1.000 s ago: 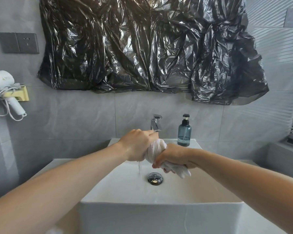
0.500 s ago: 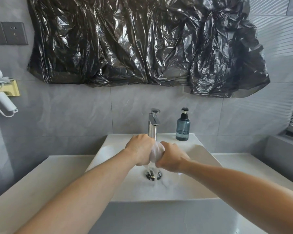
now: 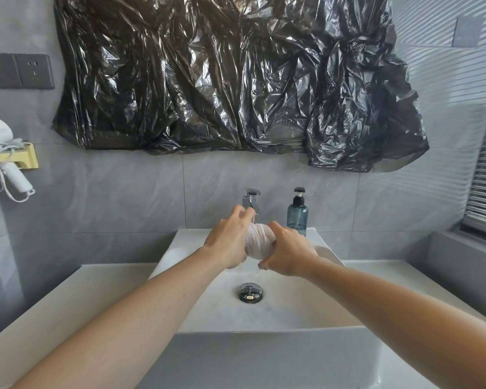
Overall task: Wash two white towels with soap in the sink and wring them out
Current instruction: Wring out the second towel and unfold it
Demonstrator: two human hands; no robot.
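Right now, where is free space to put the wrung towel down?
The counter left of the sink is bare, and so is the strip right of it. The basin floor around the drain is free. The back ledge is crowded: faucet, soap bottle, and both hands gripping the towel.

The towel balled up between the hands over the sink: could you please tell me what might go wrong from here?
1. The towel is squeezed as a tight ball between the left hand and right hand; its core may well stay wet.
2. It is held above the basin's back part, close to the soap bottle and faucet; a hard twist could knock the bottle over.
3. Water may splash beyond the sink.
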